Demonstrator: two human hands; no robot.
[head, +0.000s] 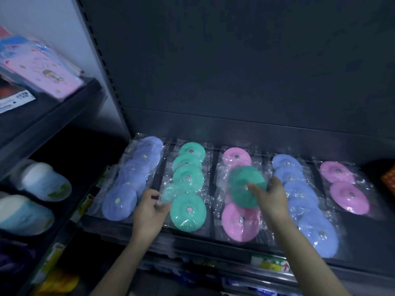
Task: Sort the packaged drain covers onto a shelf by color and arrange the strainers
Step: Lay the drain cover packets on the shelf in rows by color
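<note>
- The dark back panel [235, 60] fills the upper half of your view, with a slotted upright running down its left edge.
- Below it the dark shelf [363, 242] spans the frame and carries five front-to-back rows of drain covers in clear bags.
- At the far left you have the left blue row [119, 202], its covers overlapping one another.
- Just beside it on the right is the teal row [188, 212], with its largest-looking disc nearest you.
- The middle pink row [230, 223] is partly hidden by what your right hand carries.
- Right of that lies the right blue row [320, 236], which reaches the shelf's front edge.
- The right pink row [349, 197] holds two covers, well back from the front edge.
- On the neighbouring unit to your left, pink flat packs [42, 71] sit on an upper shelf and white-and-blue rounded items [42, 180] lie below; both are blurred.
- Your right hand [271, 199] reaches in over the pink and blue rows, fingers curled onto a dark green cover [241, 180], which it holds above the middle pink row.
- Your left hand [147, 212] sits between the left blue row and the teal row, its fingers bent and pinching the wrapper of a small teal packet [168, 194].
- That packet lies at the left side of the teal row, touching its bags.
</note>
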